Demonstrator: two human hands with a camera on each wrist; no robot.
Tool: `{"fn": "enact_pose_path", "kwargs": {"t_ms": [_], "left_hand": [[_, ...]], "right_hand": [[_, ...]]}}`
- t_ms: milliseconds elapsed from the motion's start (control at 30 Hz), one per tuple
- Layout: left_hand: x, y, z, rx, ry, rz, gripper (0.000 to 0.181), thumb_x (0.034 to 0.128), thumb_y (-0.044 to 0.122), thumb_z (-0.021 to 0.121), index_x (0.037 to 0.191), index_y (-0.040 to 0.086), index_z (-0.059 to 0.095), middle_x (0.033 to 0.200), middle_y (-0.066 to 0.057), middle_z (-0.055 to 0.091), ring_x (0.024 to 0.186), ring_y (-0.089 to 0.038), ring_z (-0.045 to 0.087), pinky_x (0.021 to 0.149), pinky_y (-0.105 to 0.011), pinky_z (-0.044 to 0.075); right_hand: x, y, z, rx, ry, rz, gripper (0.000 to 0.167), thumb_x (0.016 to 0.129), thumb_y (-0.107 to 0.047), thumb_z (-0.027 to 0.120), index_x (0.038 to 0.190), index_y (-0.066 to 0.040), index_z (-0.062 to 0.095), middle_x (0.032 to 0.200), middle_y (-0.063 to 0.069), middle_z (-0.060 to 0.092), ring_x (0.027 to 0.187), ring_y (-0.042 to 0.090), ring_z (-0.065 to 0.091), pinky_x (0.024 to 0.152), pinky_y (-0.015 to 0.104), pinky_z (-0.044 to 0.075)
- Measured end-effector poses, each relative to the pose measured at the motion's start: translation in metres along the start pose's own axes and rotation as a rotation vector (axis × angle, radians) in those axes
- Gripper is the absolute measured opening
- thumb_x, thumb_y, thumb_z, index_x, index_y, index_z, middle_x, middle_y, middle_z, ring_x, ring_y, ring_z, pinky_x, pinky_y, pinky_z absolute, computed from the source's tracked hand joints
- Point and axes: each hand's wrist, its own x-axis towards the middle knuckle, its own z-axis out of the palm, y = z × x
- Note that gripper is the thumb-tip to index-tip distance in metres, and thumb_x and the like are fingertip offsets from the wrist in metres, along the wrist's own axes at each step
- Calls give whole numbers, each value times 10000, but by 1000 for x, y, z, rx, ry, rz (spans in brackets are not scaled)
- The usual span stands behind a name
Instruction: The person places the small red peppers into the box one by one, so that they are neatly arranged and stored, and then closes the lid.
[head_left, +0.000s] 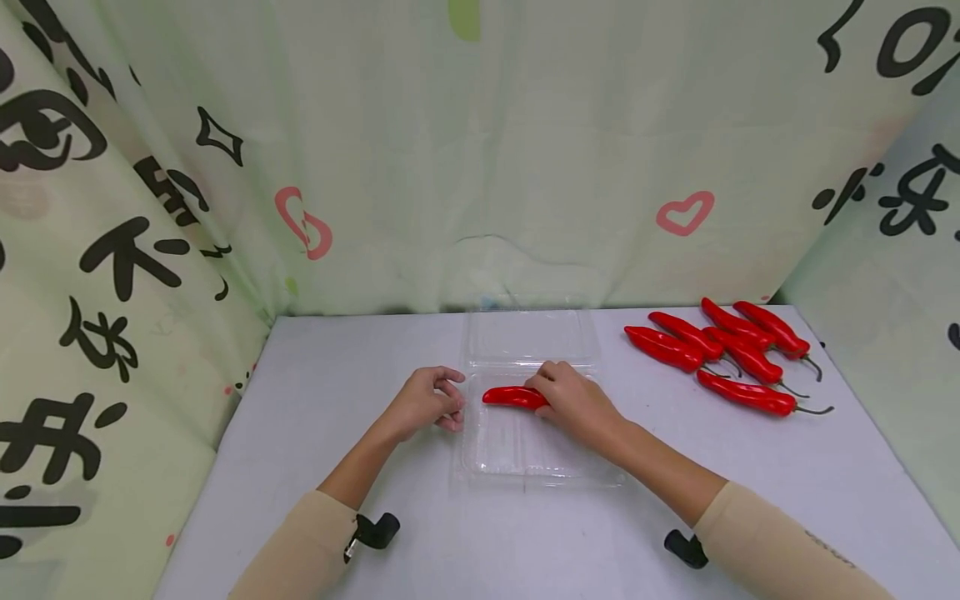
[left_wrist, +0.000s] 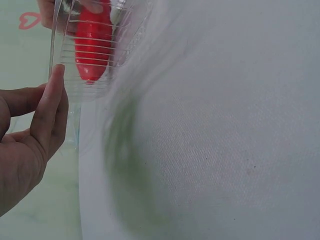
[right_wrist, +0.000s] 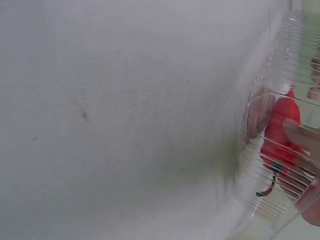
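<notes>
A clear plastic clamshell box (head_left: 495, 450) lies unfolded on the table, its lid (head_left: 532, 337) laid back toward the curtain. Over the rear part of its base, my right hand (head_left: 573, 404) grips a red chili pepper (head_left: 512, 397), whose tip points left. Through the ribbed wall in the right wrist view, the pepper (right_wrist: 281, 132) shows its dark stem, with fingers on its side. My left hand (head_left: 426, 404) is at the box's left edge, fingers loosely bent and holding nothing. In the left wrist view, a fingertip (left_wrist: 58, 72) meets the box's rim, though contact is hard to tell.
Several red chili peppers (head_left: 738, 354) with stems lie in a loose group at the table's back right. A white cloth covers the table (head_left: 360, 517). Printed curtains (head_left: 420, 167) stand behind it and at both sides. Each wrist carries a small black camera (head_left: 378, 531).
</notes>
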Motion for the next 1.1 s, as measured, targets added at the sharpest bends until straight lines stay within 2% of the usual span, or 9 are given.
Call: {"fn": "enact_pose_path", "kwargs": {"t_ms": [333, 800, 1100], "left_hand": [[-1, 0, 0, 12, 6, -5, 441, 946, -29, 684, 1368, -43, 559, 958, -145, 636, 658, -180, 700, 621, -297, 640], [1, -1, 0, 17, 3, -1, 433, 942, -30, 690, 1357, -33, 569, 958, -144, 637, 655, -174, 703, 619, -299, 640], [0, -1, 0, 14, 4, -2, 441, 939, -34, 691, 1362, -39, 567, 955, -145, 636, 655, -174, 704, 615, -299, 640]], "right_hand": [[-3, 2, 8, -9, 68, -23, 445, 770, -143, 921, 1180, -122, 751, 1070, 49, 656, 961, 194, 601, 803, 311, 628], [-4, 2, 9, 12, 70, 15, 474, 757, -159, 932, 1181, -126, 723, 1124, 52, 670, 1025, 205, 618, 864, 344, 635], [-5, 1, 8, 22, 77, 7, 458, 772, -143, 919, 1190, -116, 733, 1121, 57, 670, 1017, 207, 615, 857, 337, 629]]}}
